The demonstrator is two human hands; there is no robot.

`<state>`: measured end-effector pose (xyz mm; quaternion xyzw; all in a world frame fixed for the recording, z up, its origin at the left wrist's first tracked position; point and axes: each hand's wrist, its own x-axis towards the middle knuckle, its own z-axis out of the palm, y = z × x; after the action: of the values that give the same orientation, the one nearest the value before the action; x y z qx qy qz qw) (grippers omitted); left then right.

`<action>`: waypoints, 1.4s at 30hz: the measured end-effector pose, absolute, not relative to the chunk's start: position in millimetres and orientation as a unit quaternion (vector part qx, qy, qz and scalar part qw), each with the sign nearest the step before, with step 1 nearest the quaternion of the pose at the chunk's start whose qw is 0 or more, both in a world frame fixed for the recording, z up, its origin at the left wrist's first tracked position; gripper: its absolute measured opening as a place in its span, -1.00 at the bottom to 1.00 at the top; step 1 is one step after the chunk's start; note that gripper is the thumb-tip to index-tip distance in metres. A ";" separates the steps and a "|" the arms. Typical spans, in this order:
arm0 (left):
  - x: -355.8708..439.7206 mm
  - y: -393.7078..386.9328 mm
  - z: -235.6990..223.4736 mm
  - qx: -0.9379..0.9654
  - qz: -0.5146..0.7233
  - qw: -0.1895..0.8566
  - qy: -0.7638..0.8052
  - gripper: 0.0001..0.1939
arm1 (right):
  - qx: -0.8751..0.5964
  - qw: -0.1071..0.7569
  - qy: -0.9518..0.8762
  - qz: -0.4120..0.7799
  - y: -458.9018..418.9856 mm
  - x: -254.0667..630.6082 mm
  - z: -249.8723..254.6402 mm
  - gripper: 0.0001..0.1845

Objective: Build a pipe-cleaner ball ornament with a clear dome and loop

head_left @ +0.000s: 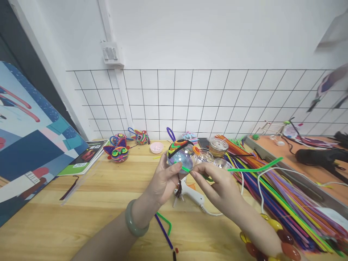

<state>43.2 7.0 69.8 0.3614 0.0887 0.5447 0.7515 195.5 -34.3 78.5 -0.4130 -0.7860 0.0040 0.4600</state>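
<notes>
My left hand [163, 179] is closed around a clear plastic ball [181, 159], its thumb pressed to the near side. Striped rows of coloured pipe cleaner cover the ball's top, with a purple loop [171, 134] above and a dark tassel [178, 190] hanging below. In a pinch, my right hand [214, 179] grips a green pipe cleaner [255, 167] against the ball's front. One end lies under my left thumb; the long free end sticks out to the right. A white hot glue gun [191, 192] rests on the table just below my hands.
Finished striped ornaments [119, 152] stand at the back left near a pink dish [157, 147] and a book [87, 157]. Clear plastic cups [218, 145] sit behind my right hand. Many pipe cleaners [282, 203] lie at right, crossed by a white cord [259, 185]. Purple and green pieces [164, 230] lie in front.
</notes>
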 end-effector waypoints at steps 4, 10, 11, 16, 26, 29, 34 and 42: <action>43.6 8.2 68.6 0.351 0.525 0.772 0.076 -0.62 | -0.414 0.457 -0.787 0.016 -35.7 196.3 78.8 -0.89; 41.2 9.2 69.7 0.317 0.490 0.808 0.076 -0.70 | -0.414 0.473 -0.777 0.040 -37.5 199.7 82.2 -0.96; 40.7 9.2 69.8 0.312 0.487 0.811 0.079 -0.70 | -0.416 0.476 -0.774 0.044 -37.4 200.4 83.3 -0.96; 41.2 9.4 68.9 0.306 0.468 0.824 0.088 -0.72 | -0.421 0.485 -0.766 0.039 -36.6 201.9 87.7 -0.94; 42.4 10.4 70.7 0.304 0.451 0.834 0.092 -0.74 | -0.333 0.456 -0.824 -0.037 -30.0 208.4 78.5 -0.77; 42.5 9.1 70.1 0.296 0.452 0.836 0.092 -0.74 | -0.312 0.443 -0.837 -0.079 -27.6 210.2 79.1 -0.75; 42.9 8.1 70.8 0.276 0.449 0.844 0.097 -0.74 | -0.292 0.419 -0.849 -0.138 -27.0 212.0 82.2 -0.70; 43.7 6.7 70.9 0.286 0.440 0.845 0.107 -0.73 | -0.265 0.422 -0.854 -0.149 -26.3 214.4 83.7 -0.73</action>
<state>43.7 6.7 70.9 0.2859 0.1065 0.4401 0.8445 214.4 -26.3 83.7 -0.2652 -0.8541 -0.1488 0.4219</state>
